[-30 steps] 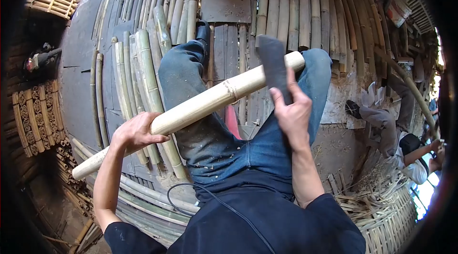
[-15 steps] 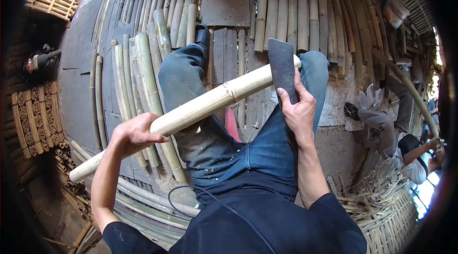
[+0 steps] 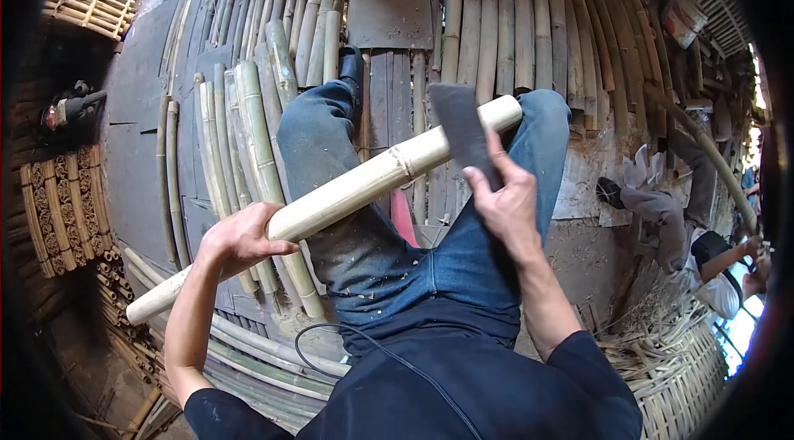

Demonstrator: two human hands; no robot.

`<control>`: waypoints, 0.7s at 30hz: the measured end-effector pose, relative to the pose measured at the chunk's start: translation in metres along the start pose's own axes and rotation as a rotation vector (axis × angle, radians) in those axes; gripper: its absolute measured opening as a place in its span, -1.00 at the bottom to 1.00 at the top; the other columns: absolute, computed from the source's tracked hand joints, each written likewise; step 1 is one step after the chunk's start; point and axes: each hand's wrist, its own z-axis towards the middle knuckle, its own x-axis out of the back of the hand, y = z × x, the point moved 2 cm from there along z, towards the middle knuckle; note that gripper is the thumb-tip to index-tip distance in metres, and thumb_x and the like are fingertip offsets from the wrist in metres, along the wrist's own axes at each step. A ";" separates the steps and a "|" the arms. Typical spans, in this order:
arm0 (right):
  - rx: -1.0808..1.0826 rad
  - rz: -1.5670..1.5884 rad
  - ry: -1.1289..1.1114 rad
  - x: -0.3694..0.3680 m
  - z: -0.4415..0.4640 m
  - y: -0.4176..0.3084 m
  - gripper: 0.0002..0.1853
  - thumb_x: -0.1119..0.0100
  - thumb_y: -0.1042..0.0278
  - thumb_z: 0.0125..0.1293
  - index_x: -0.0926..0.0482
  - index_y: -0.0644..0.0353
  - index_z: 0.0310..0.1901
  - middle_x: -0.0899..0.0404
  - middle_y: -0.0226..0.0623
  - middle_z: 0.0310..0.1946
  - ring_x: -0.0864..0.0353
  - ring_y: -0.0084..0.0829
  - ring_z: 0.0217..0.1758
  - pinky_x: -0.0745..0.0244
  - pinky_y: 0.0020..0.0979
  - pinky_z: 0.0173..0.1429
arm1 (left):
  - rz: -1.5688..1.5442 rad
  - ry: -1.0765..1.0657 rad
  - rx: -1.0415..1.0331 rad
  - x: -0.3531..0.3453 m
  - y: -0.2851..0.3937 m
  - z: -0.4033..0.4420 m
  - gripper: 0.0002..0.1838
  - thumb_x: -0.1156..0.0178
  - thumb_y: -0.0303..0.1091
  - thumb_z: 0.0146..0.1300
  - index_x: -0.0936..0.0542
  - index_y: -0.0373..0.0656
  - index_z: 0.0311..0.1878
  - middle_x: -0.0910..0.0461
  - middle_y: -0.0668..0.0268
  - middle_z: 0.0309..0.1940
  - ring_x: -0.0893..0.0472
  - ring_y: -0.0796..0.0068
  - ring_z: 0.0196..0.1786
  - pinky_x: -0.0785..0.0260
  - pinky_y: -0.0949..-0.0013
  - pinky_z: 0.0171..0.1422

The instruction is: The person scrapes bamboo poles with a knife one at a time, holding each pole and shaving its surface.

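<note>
A pale, peeled bamboo pole (image 3: 356, 189) lies slanted across my thighs, its far end near my right knee and its near end out past my left forearm. My left hand (image 3: 246, 237) is wrapped round the pole at its lower left part. In my right hand (image 3: 508, 202) is a wide dark cleaver (image 3: 460, 119), its blade against or just above the pole's right part. The cleaver's handle is mostly hidden by my fingers. Small pale shavings dot my jeans (image 3: 364, 270).
Long bamboo poles (image 3: 488, 18) lie in rows ahead. Shorter green poles (image 3: 263, 155) rest left of my leg. Bundled sticks (image 3: 66, 204) are stacked at far left. A co-worker (image 3: 703, 254) sits at right, near a woven basket (image 3: 678, 382) holding bamboo strips.
The cleaver has shifted left along the pole and tilted, with my right hand moving left and slightly down. The pole and my left hand moved only slightly.
</note>
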 end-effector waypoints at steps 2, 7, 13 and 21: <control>0.209 0.071 -0.100 -0.032 -0.020 -0.014 -0.22 -0.52 0.33 0.39 -0.48 0.07 0.62 -0.82 0.21 0.06 -0.93 -0.13 0.06 -0.82 -0.23 0.14 | -0.001 0.021 -0.002 -0.001 0.001 -0.001 -0.10 -0.56 0.23 0.06 -0.70 -0.42 0.24 -0.83 -0.12 -0.07 -0.84 0.03 0.02 -0.64 0.06 0.21; 0.238 0.096 -0.368 -0.069 -0.057 -0.036 -0.15 -0.56 0.27 0.37 -0.42 -0.02 0.67 -0.76 0.31 0.12 -0.86 0.09 0.14 -0.80 -0.13 0.21 | 0.006 0.032 0.031 0.000 0.001 -0.005 -0.12 -0.56 0.22 0.05 -0.70 -0.42 0.18 -0.81 -0.10 -0.13 -0.82 0.03 -0.03 -0.63 0.06 0.17; -0.128 0.070 -0.101 0.014 0.029 0.004 -0.48 -0.52 0.29 0.43 -0.65 0.42 0.30 -0.88 0.04 -0.14 -0.91 -0.39 -0.18 -0.77 -0.33 -0.06 | -0.156 -0.115 0.002 0.006 -0.027 0.006 -0.27 -0.59 0.11 0.11 -0.72 -0.43 0.07 -0.83 0.07 -0.22 -0.81 0.31 -0.10 -0.64 0.19 0.04; -0.004 0.354 -0.034 0.003 0.033 0.037 -0.66 -0.51 0.39 0.48 -0.63 0.34 0.14 -0.78 -0.30 -0.10 -0.75 -0.56 -0.07 -0.65 -0.42 0.08 | 0.393 0.572 -0.048 -0.006 0.009 -0.027 -0.14 -0.67 0.20 0.02 -0.62 -0.20 0.24 -0.75 0.05 -0.15 -0.80 0.12 -0.05 -0.65 0.03 0.11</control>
